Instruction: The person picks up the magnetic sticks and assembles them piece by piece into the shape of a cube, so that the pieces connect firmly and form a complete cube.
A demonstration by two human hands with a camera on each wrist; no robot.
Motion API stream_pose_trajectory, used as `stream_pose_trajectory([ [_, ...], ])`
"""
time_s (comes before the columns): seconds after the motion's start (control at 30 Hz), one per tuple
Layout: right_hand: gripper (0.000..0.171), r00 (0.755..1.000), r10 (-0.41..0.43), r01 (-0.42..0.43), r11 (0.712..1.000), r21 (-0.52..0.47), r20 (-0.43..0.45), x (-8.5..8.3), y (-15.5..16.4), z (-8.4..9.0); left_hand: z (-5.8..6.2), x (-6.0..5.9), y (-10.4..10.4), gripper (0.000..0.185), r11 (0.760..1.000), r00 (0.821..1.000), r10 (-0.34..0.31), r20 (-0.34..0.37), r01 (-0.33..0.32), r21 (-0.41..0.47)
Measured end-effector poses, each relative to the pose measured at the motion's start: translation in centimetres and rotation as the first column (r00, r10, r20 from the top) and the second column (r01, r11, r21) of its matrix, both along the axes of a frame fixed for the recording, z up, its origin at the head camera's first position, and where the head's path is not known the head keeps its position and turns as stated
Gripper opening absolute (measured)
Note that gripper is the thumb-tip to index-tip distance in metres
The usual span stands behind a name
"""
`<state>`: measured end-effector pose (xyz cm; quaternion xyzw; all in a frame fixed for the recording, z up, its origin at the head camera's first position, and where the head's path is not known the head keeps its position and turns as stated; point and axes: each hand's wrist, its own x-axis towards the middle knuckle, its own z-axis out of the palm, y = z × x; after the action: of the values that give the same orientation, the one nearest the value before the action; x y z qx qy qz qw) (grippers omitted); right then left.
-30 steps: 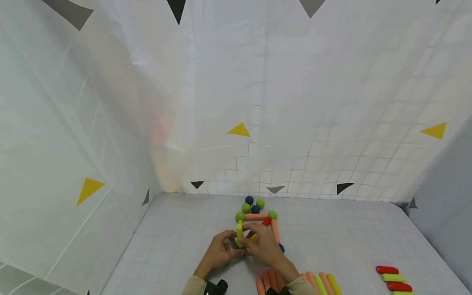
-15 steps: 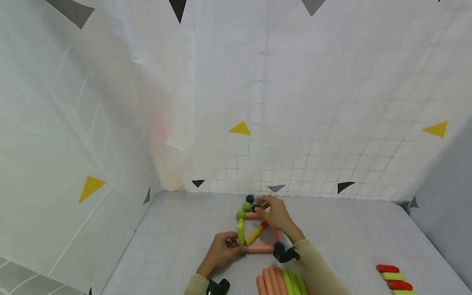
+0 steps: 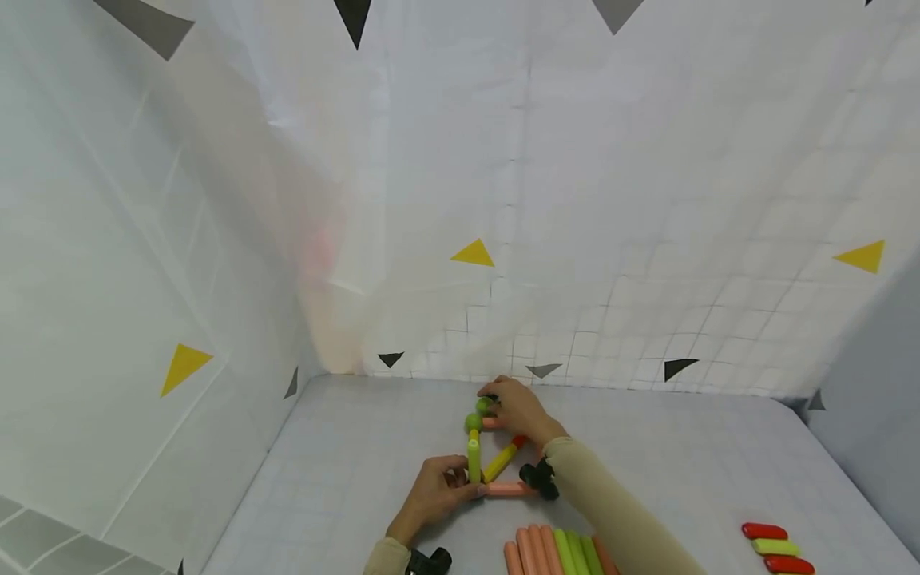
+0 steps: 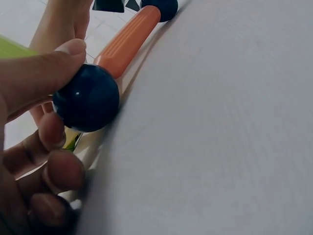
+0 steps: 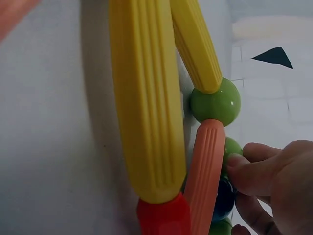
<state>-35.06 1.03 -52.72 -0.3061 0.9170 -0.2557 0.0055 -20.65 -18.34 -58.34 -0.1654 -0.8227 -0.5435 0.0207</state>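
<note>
Magnetic sticks and balls form a flat frame on the table. At its near left corner my left hand (image 3: 434,491) holds a dark blue ball (image 4: 87,98) between thumb and fingers. A salmon stick (image 4: 131,39) runs from this ball to another dark blue ball (image 4: 164,9). Above the held ball rises a lime stick (image 3: 474,461). A yellow stick (image 3: 501,461) crosses the frame diagonally, ending at a red stick (image 3: 519,440). Behind the frame, my right hand (image 3: 521,411) pinches a loose green ball (image 5: 233,148), next to a dark blue ball (image 5: 224,198). The far right corner is hidden.
A row of salmon and lime sticks (image 3: 564,551) lies near the front edge. Red and lime sticks (image 3: 776,547) lie at the right. A white sheet wall (image 3: 575,200) stands close behind the right hand. A green corner ball (image 5: 215,102) sits close to its fingers.
My right hand has left the lime stick, reached back to the loose balls, then shifted left among them to a green one. My left hand has stayed at the near left corner.
</note>
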Motion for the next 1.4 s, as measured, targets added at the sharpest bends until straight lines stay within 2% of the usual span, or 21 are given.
stream_pose_trajectory([
  [0.3, 0.032, 1.000, 0.000, 0.001, 0.991, 0.136, -0.005, 0.2, -0.8, 0.2, -0.1, 0.0, 0.0, 0.015, 1.000, 0.999, -0.011, 0.034, 0.010, 0.013],
  [0.53, 0.031, 0.998, -0.008, 0.017, 0.987, 0.162, -0.058, -0.2, -0.7, -0.2, 0.2, -0.1, 0.0, 0.016, 1.000, 1.000, 0.004, 0.024, -0.005, 0.018],
  [0.63, 0.030, 0.999, -0.022, 0.027, 0.994, 0.102, -0.043, -0.2, -0.4, -0.3, 0.3, -0.1, 0.1, 0.016, 1.000, 1.000, 0.008, 0.024, -0.008, 0.020],
  [0.8, 0.029, 1.000, -0.019, 0.020, 0.996, -0.092, 0.017, 0.4, 0.5, 0.0, 0.4, 0.1, 0.2, 0.015, 1.000, 0.999, 0.006, 0.034, -0.007, 0.030],
  [0.93, 0.031, 0.999, 0.020, -0.013, 0.968, -0.249, 0.027, 1.4, 1.4, 1.0, 0.4, 0.1, 0.1, 0.015, 1.000, 0.999, 0.008, 0.033, -0.009, 0.024],
  [1.07, 0.034, 0.996, 0.071, -0.045, 0.930, -0.365, 0.056, 3.5, 2.0, 2.4, 0.3, 0.1, 0.1, 0.016, 1.000, 0.999, 0.011, 0.032, -0.011, 0.008],
  [1.27, 0.035, 0.975, 0.191, -0.124, 0.890, -0.438, 0.113, 7.0, 2.5, 4.1, 0.2, 0.0, -0.1, 0.017, 1.000, 0.999, 0.008, 0.038, -0.008, -0.001],
  [1.4, 0.034, 0.968, 0.236, -0.179, 0.882, -0.437, 0.080, 8.5, 2.5, 4.7, 0.1, -0.1, 0.0, 0.018, 1.000, 0.999, 0.007, 0.043, -0.007, 0.002],
])
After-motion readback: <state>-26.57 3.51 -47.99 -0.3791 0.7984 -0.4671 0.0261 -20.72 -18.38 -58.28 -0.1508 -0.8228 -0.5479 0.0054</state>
